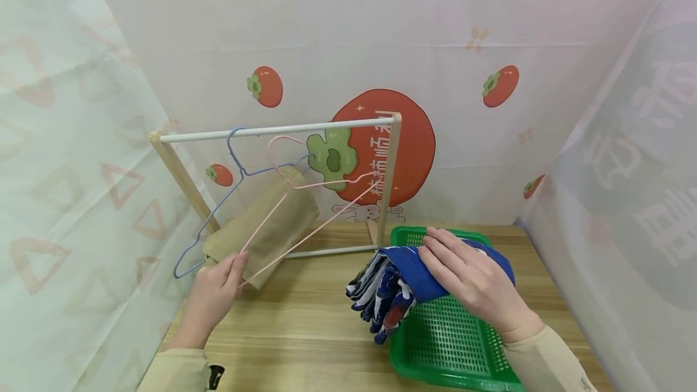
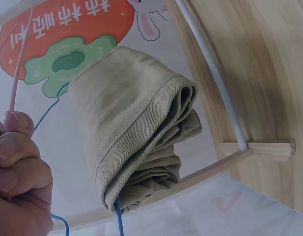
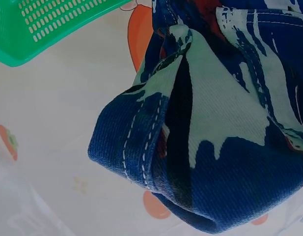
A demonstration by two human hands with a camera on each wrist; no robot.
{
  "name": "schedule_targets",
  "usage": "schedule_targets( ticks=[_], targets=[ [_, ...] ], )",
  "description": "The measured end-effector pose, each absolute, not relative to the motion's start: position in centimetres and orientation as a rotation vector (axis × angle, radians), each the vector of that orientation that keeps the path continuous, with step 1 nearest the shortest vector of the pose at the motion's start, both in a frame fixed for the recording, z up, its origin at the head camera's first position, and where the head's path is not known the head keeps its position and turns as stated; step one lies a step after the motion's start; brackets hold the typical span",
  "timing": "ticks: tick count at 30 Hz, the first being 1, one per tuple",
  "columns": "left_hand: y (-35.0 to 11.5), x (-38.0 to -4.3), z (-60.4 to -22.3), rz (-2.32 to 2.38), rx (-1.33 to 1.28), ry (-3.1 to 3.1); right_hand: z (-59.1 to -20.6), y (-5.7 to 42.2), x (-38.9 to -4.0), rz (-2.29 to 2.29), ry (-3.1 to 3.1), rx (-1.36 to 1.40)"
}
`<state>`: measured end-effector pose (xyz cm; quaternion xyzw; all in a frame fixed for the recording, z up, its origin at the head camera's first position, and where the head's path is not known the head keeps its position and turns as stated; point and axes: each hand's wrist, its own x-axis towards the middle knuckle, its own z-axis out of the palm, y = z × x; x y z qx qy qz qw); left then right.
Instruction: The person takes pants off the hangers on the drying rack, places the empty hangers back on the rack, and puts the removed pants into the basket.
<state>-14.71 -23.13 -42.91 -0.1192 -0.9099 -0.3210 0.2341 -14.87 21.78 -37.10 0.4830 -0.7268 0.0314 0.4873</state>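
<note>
My left hand (image 1: 215, 289) grips the lower part of a pink wire hanger (image 1: 323, 184), whose hook tilts up in front of the rack's top bar. Behind it, a blue wire hanger (image 1: 272, 169) hangs from that bar, carrying a folded khaki garment (image 2: 126, 108). My right hand (image 1: 471, 277) holds a folded printed denim garment (image 1: 416, 274) over the green basket, its fingers lying across the top and its thumb hidden. Blue, white and red patches and stitched seams show on the denim in the right wrist view, where the hand is out of sight.
The rack (image 1: 327, 126) has a white top bar and wooden posts, and stands at the back left on the wood-grain table (image 1: 305, 331). A green perforated basket (image 1: 400, 359) sits at the right. Printed cloth walls (image 1: 544, 138) enclose the back and both sides.
</note>
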Motion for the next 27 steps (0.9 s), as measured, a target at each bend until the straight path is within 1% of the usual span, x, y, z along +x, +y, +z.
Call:
schedule_targets(
  ticks=[13, 27],
  targets=[
    [-21.6, -17.1, -41.2, -0.869, -0.300, -2.580, -37.9, 23.6, -15.1, 0.108, -1.843, 1.093],
    [-20.6, -19.1, -39.9, -0.844, -0.260, -2.639, -38.9, 25.8, -16.2, 0.128, -1.925, 1.030]
  ],
)
